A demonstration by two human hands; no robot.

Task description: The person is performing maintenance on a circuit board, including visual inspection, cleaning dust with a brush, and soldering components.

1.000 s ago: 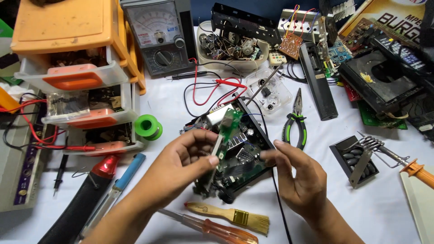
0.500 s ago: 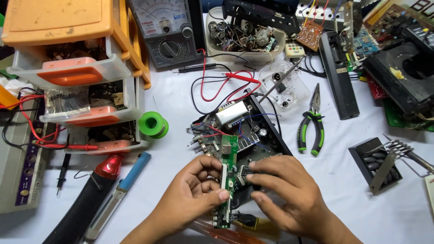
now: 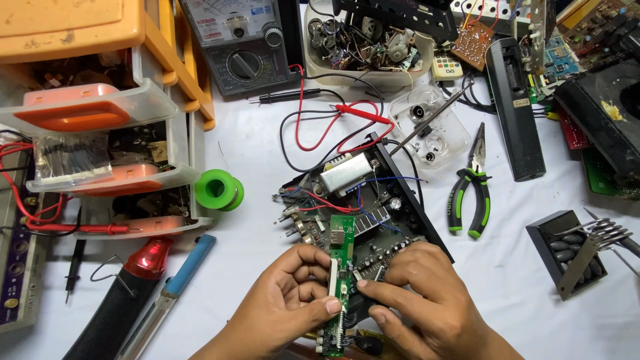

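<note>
Down at the near edge of the white table (image 3: 520, 313), both hands pinch a narrow green circuit board (image 3: 342, 267) held on edge over the open black amplifier chassis (image 3: 363, 200); left hand (image 3: 293, 300) clenches its long side, thumb on the face; right hand (image 3: 420, 287) grips the other side with fingertips. I'd say keep hold of the edges only - don't press on components; watch the red and blue wires (image 3: 333, 200) behind it, and ease the board straight - no twisting.
</note>
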